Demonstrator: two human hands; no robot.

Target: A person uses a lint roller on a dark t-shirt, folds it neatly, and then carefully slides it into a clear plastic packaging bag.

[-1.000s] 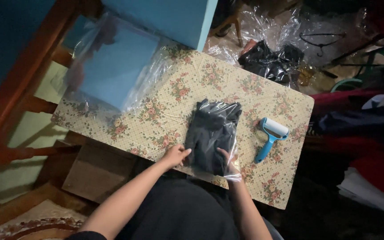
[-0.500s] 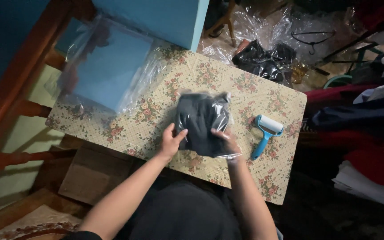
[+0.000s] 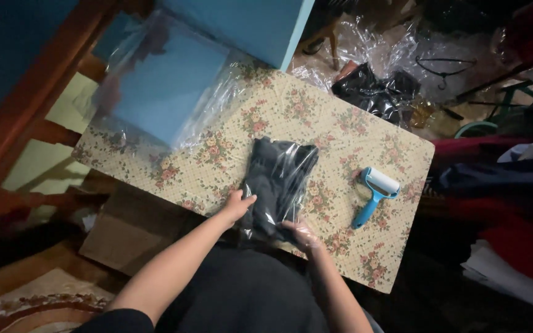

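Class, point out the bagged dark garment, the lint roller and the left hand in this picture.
Bagged garment (image 3: 282, 179), head view, middle of the plastic-covered fabric.
Lint roller (image 3: 372, 196), head view, top of the blue handle.
Left hand (image 3: 237, 206), head view, back of the hand.

Looks like a small home packing spot for clothes, not a shop floor w/ proper fittings: a table (image 3: 396, 259) covered in a flowered cloth stands on a wooden floor beside a patterned rug (image 3: 26, 302), w/ a cardboard box (image 3: 124, 237) tucked under it. A folded dark garment in a clear bag (image 3: 279, 185), a stack of clear plastic bags (image 3: 155, 92), a blue lint roller (image 3: 372, 196) and a wire hanger (image 3: 442, 65) point to clothes prep. Folded fabric in red, white & dark piles (image 3: 507, 216) on the right plus loose crumpled plastic (image 3: 371, 49) on the floor show it's cluttered, dim, informal.
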